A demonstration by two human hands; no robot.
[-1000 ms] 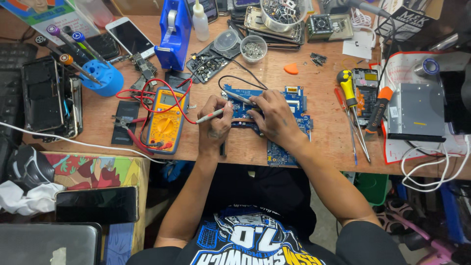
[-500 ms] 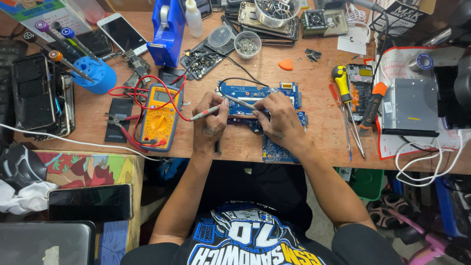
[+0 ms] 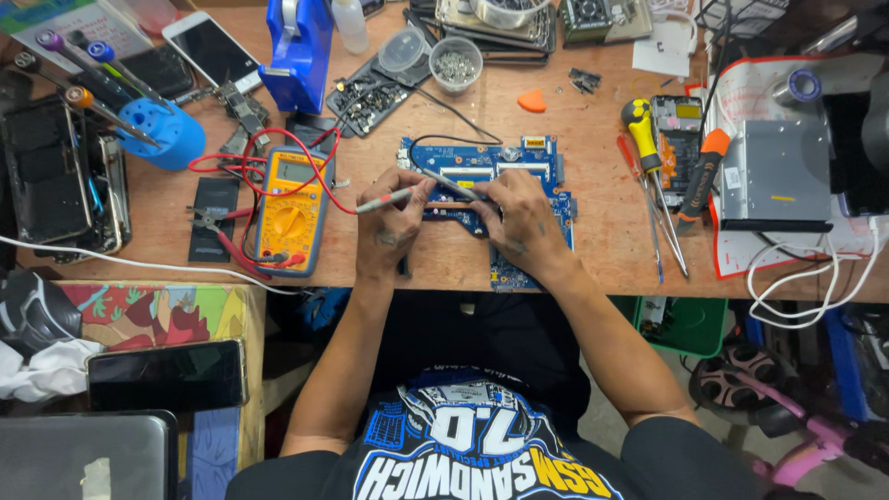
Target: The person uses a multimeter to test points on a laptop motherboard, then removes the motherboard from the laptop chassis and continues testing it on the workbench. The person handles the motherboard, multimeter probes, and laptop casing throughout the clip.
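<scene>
Two hands work a blue circuit board (image 3: 519,176) lying under the fingers: left hand (image 3: 394,231) pinches a probe (image 3: 387,198), right hand (image 3: 519,218) pinches another (image 3: 451,185). Probing appears underway; steady tip placement seems needed next.

Both hands close together, fingers curled — left (image 3: 394,227), right (image 3: 519,222).

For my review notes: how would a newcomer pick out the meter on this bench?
On the wooden workbench, look just beyond the left hand. The multimeter lies flat there, red leads looping round it. Its yellow case and round dial set it apart from the blue circuit board.
</scene>
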